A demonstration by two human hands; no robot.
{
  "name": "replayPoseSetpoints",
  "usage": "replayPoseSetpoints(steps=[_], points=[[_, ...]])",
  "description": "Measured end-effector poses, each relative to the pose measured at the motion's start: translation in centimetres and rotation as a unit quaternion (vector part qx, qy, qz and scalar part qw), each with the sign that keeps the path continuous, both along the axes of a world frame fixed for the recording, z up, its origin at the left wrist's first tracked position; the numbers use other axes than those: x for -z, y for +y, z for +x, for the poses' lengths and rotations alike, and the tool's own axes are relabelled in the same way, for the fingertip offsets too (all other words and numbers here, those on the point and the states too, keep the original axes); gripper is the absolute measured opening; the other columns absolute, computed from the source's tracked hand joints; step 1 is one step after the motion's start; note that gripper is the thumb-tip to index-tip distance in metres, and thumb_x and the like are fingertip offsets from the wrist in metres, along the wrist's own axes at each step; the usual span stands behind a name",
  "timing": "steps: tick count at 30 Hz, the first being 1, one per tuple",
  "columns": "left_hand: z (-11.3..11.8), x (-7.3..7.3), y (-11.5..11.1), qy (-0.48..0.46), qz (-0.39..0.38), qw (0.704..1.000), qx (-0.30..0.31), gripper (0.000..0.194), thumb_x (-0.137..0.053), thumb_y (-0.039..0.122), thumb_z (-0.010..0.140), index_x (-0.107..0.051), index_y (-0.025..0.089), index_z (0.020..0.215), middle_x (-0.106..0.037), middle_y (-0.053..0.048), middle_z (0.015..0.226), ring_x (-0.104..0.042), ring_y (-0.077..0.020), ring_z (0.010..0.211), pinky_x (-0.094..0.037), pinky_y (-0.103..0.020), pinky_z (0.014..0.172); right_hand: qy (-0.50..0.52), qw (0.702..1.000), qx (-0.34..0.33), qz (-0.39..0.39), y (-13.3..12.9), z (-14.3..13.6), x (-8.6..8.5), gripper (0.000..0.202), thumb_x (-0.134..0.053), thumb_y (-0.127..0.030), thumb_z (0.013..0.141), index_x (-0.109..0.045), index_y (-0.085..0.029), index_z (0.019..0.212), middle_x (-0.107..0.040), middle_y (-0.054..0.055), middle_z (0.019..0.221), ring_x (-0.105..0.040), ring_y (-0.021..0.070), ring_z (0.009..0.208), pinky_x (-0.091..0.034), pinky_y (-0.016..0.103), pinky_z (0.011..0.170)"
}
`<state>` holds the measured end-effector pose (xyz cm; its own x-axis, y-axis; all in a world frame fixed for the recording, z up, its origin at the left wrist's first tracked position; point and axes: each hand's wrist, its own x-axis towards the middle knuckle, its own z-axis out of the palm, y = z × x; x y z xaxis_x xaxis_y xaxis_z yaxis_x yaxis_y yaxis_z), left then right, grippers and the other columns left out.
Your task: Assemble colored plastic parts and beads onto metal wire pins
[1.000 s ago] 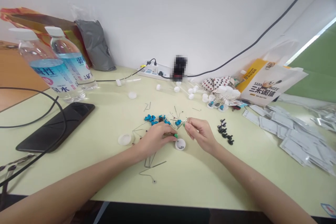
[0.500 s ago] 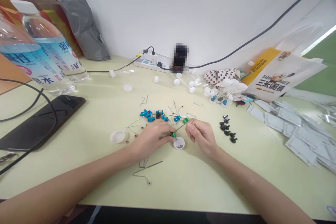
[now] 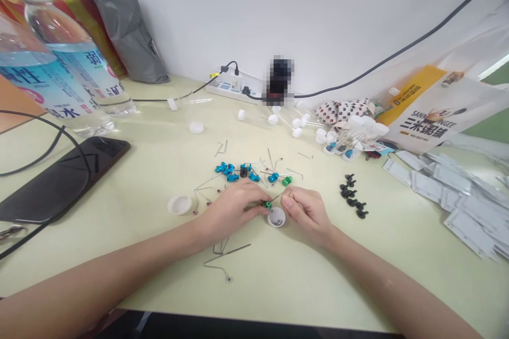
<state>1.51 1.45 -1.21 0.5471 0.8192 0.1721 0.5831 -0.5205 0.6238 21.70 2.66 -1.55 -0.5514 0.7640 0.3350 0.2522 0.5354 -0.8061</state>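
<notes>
My left hand [image 3: 234, 206] pinches a small green metal fitting [image 3: 268, 205] between thumb and fingers. A thin L-shaped hex key [image 3: 277, 198] is held in the closed fingers of my right hand [image 3: 308, 211], its far end at the green fitting. Just below the fitting sits a small white cap [image 3: 275, 224] with tiny metal pieces inside. Beyond my hands lie several blue metal fittings [image 3: 233, 177], a black one [image 3: 244, 171] and another green fitting [image 3: 287, 181]. Bent metal rods [image 3: 227, 264] lie nearer the table's front edge.
Black screw-like parts [image 3: 351, 198] stand right of my hands, with flat pale packets [image 3: 461, 196] farther right. A second white cap [image 3: 180, 205] is left. White-capped clear tubes [image 3: 298, 124] lie behind. A phone [image 3: 59, 180], water bottles [image 3: 75, 53] and a power strip [image 3: 226, 90] surround the space.
The view has shifted slightly. My right hand has turned a little, and the bent end of the hex key now shows above its fingers. My left hand still grips the green fitting.
</notes>
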Motion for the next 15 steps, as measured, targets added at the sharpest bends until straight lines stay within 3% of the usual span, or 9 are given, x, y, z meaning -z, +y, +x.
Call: replayPoseSetpoints(steps=[15], points=[[0.01, 0.02, -0.05, 0.006, 0.023, 1.000, 0.005, 0.011, -0.053, 0.023, 0.088, -0.063, 0.020, 0.089, -0.066, -0.002, 0.085, -0.056, -0.0197, 0.087, -0.043, -0.031, 0.077, 0.027, 0.997, -0.006, -0.071, 0.14, -0.16, -0.11, 0.044, -0.040, -0.040, 0.092, -0.040, -0.018, 0.054, -0.038, -0.003, 0.051, -0.037, 0.0090, 0.049, -0.030, 0.024, 0.050]])
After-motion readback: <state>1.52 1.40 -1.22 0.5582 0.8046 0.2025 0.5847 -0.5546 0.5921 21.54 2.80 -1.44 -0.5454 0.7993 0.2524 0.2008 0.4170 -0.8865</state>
